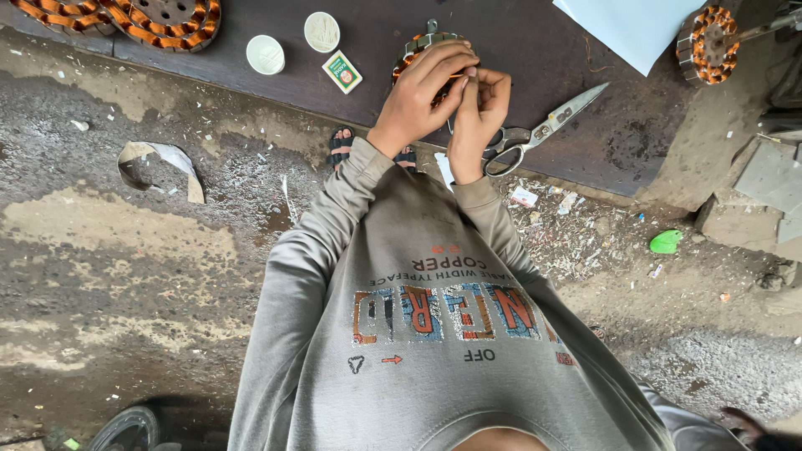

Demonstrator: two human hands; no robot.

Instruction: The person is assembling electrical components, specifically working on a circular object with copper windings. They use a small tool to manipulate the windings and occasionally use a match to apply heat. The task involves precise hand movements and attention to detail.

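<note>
on the dark bench (585, 125), bare board lies open to the right of the hands, up to the pale sheet (635, 25) at its far edge. scissors (543, 129) lie just right of them; two round white lids (266, 54) and a small green-and-white packet (342, 71) sit to the left. the left hand (422, 92) wraps over the copper-wound stator (426, 50); the right hand (484, 104) has its fingers (474, 79) pressed together, pinching something thin against it.

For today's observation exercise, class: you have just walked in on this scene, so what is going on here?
A person in a grey sweatshirt bends over a dark board. Both hands work on a round copper-wound motor coil: the left hand lies over it, and the right hand pinches something thin beside it. Scissors lie open on the board by the right hand. Two round lids, a small box and more wound coils lie about.
</note>
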